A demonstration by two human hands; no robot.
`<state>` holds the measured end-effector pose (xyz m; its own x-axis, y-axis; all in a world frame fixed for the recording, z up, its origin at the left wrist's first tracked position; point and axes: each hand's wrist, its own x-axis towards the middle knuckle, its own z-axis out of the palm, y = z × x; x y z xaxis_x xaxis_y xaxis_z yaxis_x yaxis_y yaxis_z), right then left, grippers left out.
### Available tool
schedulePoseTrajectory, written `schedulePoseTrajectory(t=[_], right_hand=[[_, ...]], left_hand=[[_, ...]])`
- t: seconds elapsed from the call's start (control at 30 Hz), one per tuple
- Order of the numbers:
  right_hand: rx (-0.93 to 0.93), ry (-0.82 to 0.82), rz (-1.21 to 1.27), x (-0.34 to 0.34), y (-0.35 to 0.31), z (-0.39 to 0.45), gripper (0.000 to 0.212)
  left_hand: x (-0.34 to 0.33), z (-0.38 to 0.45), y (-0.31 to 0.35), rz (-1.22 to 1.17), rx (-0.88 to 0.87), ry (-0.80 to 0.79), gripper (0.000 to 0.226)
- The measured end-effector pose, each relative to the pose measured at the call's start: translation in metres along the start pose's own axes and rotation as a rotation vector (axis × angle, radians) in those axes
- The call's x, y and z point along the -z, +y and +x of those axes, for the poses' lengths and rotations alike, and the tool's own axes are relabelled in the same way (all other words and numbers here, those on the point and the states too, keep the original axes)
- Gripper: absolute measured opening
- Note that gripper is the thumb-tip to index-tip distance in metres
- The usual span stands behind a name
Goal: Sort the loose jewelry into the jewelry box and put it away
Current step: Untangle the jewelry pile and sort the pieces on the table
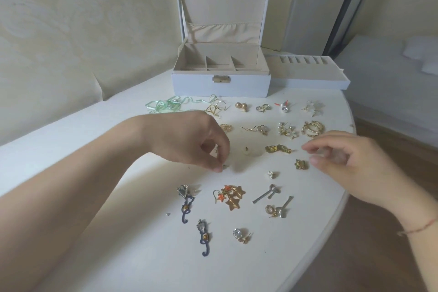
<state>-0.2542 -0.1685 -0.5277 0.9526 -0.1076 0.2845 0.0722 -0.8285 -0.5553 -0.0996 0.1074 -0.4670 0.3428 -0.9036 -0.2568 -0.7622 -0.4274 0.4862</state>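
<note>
Your jewelry spread, box behind it

On the table [308,232] before you, the open jewelry box [221,83] stands at the back, its lifted-out tray [310,78] just right of it; earrings [232,197] lie in rows nearer you, between your hands.

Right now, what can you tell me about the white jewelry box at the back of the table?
The jewelry box stands open at the far edge of the white table, its lid upright. The outside looks pale white, the lining beige and fabric-like. Inside the lid run a row of small hooks and a gathered pocket. The base is split into compartments that look empty. A small metal clasp sits on the front. A removed tray lies beside it on the right. Neither hand touches it.
</note>
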Motion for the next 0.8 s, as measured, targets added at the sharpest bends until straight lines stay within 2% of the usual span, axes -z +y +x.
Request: schedulePoseTrajectory(t=[0.2,0.3,0.47,0.53,0.6,0.8], right_hand=[[0.048,-0.030,-0.049,-0.015,-0.006,0.000,0.015],[0.059,-0.022,0.019,-0.014,-0.008,-0.002,0.019],[0.005,0.069,0.130,-0.016,-0.010,-0.008,0.024],[-0.073,0.113,0.231,-0.017,-0.008,-0.010,0.021],[-0.124,0.140,0.335,-0.018,-0.009,-0.010,0.008],[-0.218,0.186,0.826,-0.019,-0.029,-0.012,0.014]], left_hand=[[-0.010,0.006,0.001,0.019,-0.068,-0.026,0.017],[-0.008,0.006,-0.002,0.019,-0.060,-0.024,0.016],[0.002,0.003,-0.008,-0.003,-0.036,0.079,0.009],[0.006,0.002,-0.012,-0.024,-0.028,0.127,0.005],[0.008,0.002,-0.015,-0.021,-0.018,0.157,0.002],[0.008,0.003,-0.017,-0.013,-0.009,0.150,0.017]])
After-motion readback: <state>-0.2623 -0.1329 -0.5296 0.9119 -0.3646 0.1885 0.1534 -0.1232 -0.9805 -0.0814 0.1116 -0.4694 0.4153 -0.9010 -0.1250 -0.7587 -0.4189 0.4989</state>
